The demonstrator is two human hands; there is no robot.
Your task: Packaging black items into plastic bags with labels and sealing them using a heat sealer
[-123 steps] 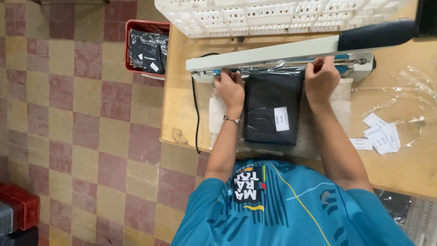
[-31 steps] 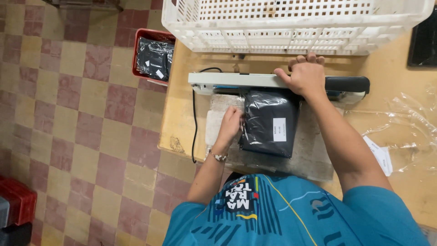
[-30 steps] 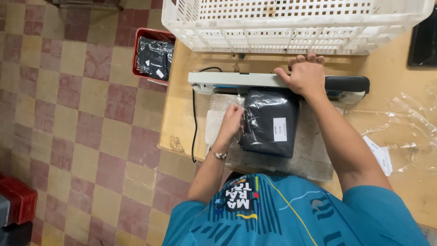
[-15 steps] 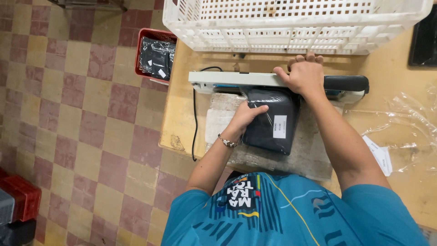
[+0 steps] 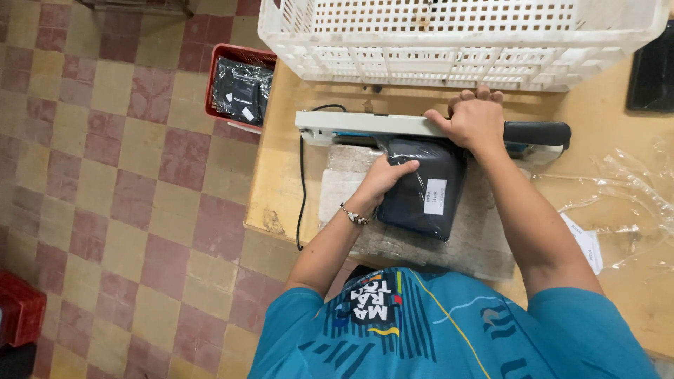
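A black folded garment in a clear plastic bag (image 5: 425,188) with a white label lies on a grey pad (image 5: 484,231) on the wooden table. Its far end sits under the lowered arm of a white heat sealer (image 5: 365,124). My right hand (image 5: 474,121) presses down on the sealer arm beside its black handle (image 5: 537,132). My left hand (image 5: 382,177) grips the left far corner of the bagged garment, right below the sealer bar.
A white perforated plastic crate (image 5: 456,38) stands behind the sealer. A red bin (image 5: 239,84) with several bagged black garments sits on the tiled floor at the left. Empty clear bags (image 5: 625,196) and paper slips (image 5: 586,242) lie at the right. The sealer's black cord (image 5: 302,189) runs down the table's left side.
Four seconds ago both hands held the bag's end under the raised sealer arm. The arm is now down under my right hand, and my left hand has shifted onto the bag's far corner.
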